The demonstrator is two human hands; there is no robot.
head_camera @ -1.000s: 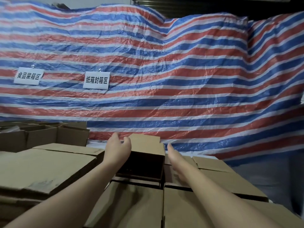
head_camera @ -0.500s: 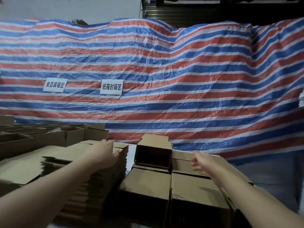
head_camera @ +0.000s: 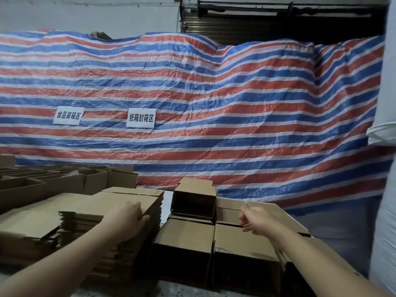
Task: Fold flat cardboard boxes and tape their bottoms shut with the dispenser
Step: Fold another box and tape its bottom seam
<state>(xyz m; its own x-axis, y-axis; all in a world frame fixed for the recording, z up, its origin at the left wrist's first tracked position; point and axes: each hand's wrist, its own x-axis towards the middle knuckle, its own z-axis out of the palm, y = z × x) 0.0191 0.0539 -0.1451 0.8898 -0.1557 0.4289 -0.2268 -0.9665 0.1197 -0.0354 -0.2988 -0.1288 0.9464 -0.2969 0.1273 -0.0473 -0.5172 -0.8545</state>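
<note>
— Here, what are your hands on?

— My left hand [head_camera: 128, 217] rests palm down on the top sheet of the stack of flat cardboard boxes [head_camera: 85, 213], near its right edge, fingers curled over that edge. The stack sits at my left, its notched flap edges showing down the near side. My right hand [head_camera: 256, 219] reaches out over the folded boxes at my right, fingers loosely curled. It seems to be at the edge of a cardboard flap [head_camera: 276, 211], but I cannot tell whether it grips it or only touches it.

— And the made-up boxes?

— One open box [head_camera: 194, 202] lies on its side between my hands, its dark mouth facing me, perched on top of the row of folded boxes [head_camera: 184, 234] below it. Those stand side by side, touching, just right of the flat stack. More open boxes [head_camera: 64, 181] stand in rows well back at the left.

— The tape dispenser?

— I cannot see it from here.

— What is behind all this?

— A red, white and blue striped tarpaulin [head_camera: 214, 103] hangs across the whole back. Two white paper signs with black Chinese characters are fixed to it, one sign [head_camera: 67, 115] at the left and another sign [head_camera: 141, 118] beside it. A pale column [head_camera: 387, 189] runs down the right edge, and a dark roller shutter [head_camera: 278, 24] shows above the tarpaulin.
</note>
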